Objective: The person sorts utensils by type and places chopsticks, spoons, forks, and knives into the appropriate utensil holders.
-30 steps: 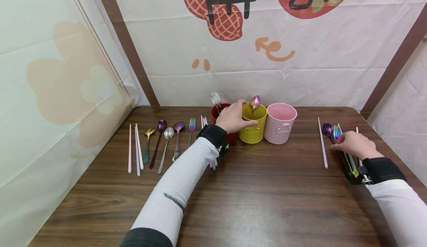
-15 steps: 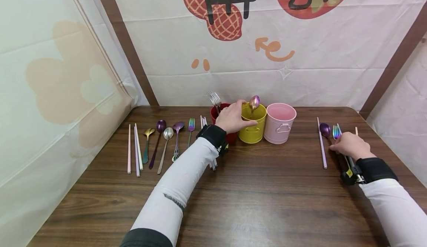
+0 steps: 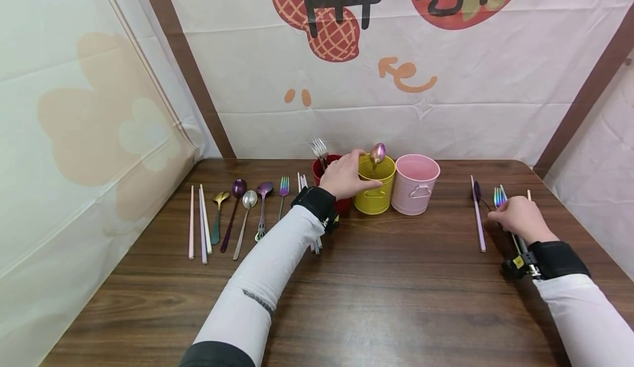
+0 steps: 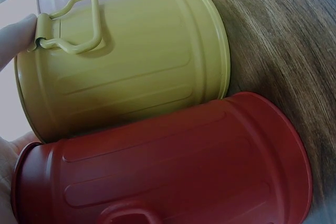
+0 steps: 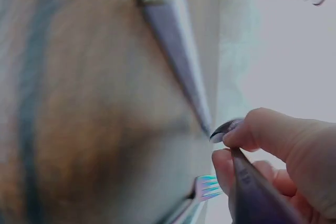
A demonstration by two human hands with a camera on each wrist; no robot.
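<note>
My left hand (image 3: 344,175) spans the rim of a small yellow bucket (image 3: 372,204), thumb on the near side by the handle and fingers at the far side. A pinkish-purple spoon (image 3: 378,152) stands in that bucket. Silver forks (image 3: 318,146) poke out of the red bucket (image 4: 157,166), which is partly behind my hand. On the right, my right hand (image 3: 520,217) pinches a dark purple spoon (image 5: 257,195) by its handle between thumb and fingers. The spoon's bowl overlaps a lilac chopstick (image 3: 477,215). Beside the fingers shows a rainbow fork (image 3: 498,197).
A pink bucket (image 3: 416,191) stands right of the yellow one. On the left lie chopsticks (image 3: 191,224), a gold-and-teal spoon (image 3: 218,213), a purple spoon (image 3: 238,188), a silver spoon (image 3: 249,200) and another rainbow fork (image 3: 284,186). A fabric wall (image 3: 421,130) rises behind the table.
My right hand has shifted slightly left, and the dark purple spoon has turned, its bowl moving left to the lilac chopstick. My left hand stays at the yellow bucket.
</note>
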